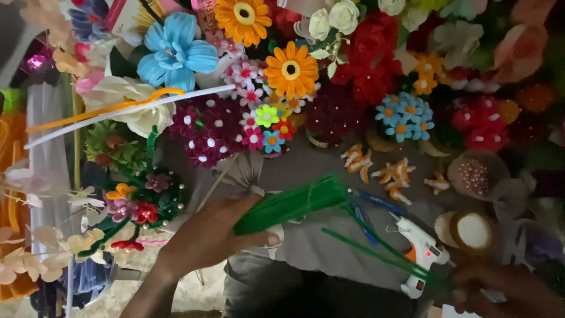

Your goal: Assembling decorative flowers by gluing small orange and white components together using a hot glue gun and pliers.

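— Left hand [212, 235]?
— Reaching in from lower left, fingers clenched around a bundle of green pipe cleaners [291, 205], angled up-right.
— Right hand [506, 291]?
— Low at right, pinching loose green stems [376, 250], just beside a white glue gun [421, 250].

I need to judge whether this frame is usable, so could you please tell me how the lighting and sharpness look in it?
Head view: dim overall, the lower edge and right side falling into shadow; the right hand is dark and smeared; the left hand and its bundle of green stems are soft-edged; the orange flower at the top is brightest and clearest.
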